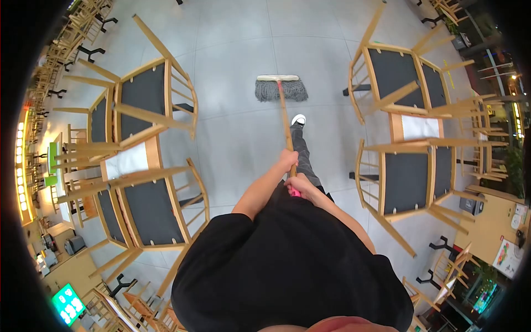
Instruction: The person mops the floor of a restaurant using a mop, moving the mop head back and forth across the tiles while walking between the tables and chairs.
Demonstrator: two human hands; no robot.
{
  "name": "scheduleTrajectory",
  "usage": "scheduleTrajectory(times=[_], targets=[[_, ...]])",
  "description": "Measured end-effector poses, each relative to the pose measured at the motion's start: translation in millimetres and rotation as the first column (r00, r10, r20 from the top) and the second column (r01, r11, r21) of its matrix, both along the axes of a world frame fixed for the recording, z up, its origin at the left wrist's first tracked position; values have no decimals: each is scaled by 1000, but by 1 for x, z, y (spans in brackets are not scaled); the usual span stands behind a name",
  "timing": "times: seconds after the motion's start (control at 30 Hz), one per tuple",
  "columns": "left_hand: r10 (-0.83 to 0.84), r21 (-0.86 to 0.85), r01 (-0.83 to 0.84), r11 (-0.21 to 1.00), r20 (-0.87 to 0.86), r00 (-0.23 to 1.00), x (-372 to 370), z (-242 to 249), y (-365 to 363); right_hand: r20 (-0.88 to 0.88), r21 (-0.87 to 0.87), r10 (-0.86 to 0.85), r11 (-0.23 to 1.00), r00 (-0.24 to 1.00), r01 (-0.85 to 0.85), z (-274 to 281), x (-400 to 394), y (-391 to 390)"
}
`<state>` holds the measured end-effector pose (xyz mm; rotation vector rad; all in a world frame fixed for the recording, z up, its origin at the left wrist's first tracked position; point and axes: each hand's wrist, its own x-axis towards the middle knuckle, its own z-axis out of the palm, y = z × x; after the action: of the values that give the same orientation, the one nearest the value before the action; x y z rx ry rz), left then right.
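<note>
A mop with a wooden handle (pixel 286 119) runs from my waist out ahead of me. Its grey string head (pixel 281 91) lies spread on the floor, below a whitish crossbar (pixel 278 78). My left hand (pixel 288 159) is wrapped round the handle partway down. Closer to my body, my right hand (pixel 299 185) grips the same handle near its top end, where a bit of pink (pixel 295 192) shows. One of my feet, in a white-toed shoe (pixel 298 119), is forward, just right of the handle.
Upturned wooden chairs with dark seats (pixel 146 94) rest on tables to my left. More upturned chairs (pixel 406 180) stand on tables to my right, some legs jutting toward the aisle. Grey tiled floor (pixel 238 50) stretches ahead between the rows. A lit green screen (pixel 68 304) is at lower left.
</note>
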<state>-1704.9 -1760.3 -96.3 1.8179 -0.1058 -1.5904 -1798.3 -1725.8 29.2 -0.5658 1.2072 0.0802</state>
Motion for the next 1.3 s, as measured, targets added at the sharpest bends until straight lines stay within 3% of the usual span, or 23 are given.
scheduleTrajectory(times=[0.17, 0.4, 0.67, 0.7, 0.77, 0.87, 0.97, 1.07, 1.17, 1.23, 1.3], targets=[[-123, 32, 121, 992, 97, 988, 56, -25, -113, 36, -8, 14, 1000, 999, -14, -17, 50, -114], [-181, 38, 180, 983, 25, 983, 114, -38, -308, 36, -41, -16, 999, 999, 17, -35, 93, -306], [-250, 95, 244, 965, 48, 967, 151, -20, -440, 15, -21, 68, 997, 998, -68, -25, 129, -447], [-331, 156, 299, 941, 251, 910, 154, -24, -458, 22, -34, 74, 997, 997, -74, -32, 135, -462], [-476, 319, 354, 879, 583, 658, 161, -34, -490, 6, -70, 81, 994, 997, -80, -45, 146, -496], [-710, 361, 646, 672, 563, 424, 184, -3, -557, -7, -75, 108, 991, 994, -108, -63, 162, -547], [-931, 580, 777, 245, 365, 21, 211, 22, -648, -60, -69, 106, 992, 993, -110, -51, 179, -621], [-841, 424, 900, 97, 518, -154, 246, -15, -727, -138, -139, 268, 948, 954, -286, -47, 190, -707], [-811, 364, 876, -316, 375, -448, 274, 14, -829, -162, -125, 270, 949, 949, -291, 0, 190, -798], [-796, 290, 945, -154, 530, -293, 278, 19, -876, -368, -215, 491, 781, 789, -586, 27, 196, -864], [-805, 212, 976, -49, 570, -164, 282, 19, -908, -625, -180, 430, 732, 651, -657, 51, 199, -917]])
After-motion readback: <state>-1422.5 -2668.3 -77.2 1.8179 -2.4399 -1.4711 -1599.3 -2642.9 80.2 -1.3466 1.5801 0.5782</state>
